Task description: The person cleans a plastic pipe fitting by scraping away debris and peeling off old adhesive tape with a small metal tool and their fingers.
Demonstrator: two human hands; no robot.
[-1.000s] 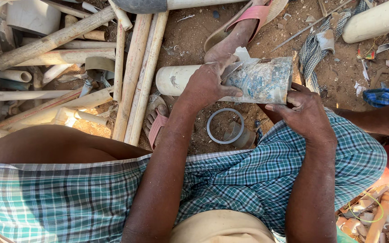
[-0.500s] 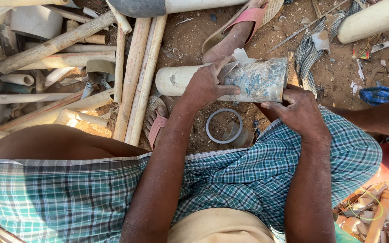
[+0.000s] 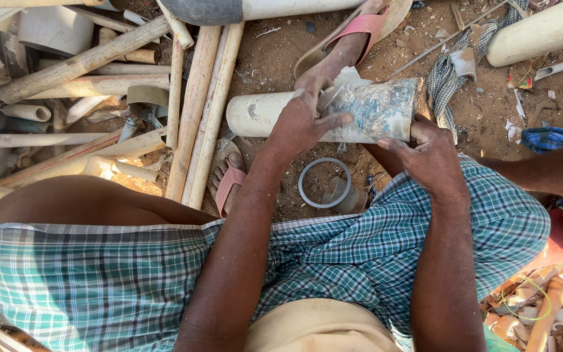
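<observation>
While the left hand (image 3: 301, 120) grips the clear plastic wrap (image 3: 376, 107) with fingers pinched on it, the right hand (image 3: 428, 153) clamps the white pipe (image 3: 259, 114) at its wrapped end. Pipe lies across the dirt ground (image 3: 268, 62), above a grey ring (image 3: 324, 182), beside a pink sandal (image 3: 229, 186).

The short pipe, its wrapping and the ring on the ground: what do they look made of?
The short pipe looks like off-white rigid plastic, matte and scuffed, with an even round wall. The wrapping under the left hand and right hand seems thin clear plastic film: crinkled, glossy, blue-speckled. The ring is grey and smooth, probably plastic, though metal cannot be ruled out.
</observation>
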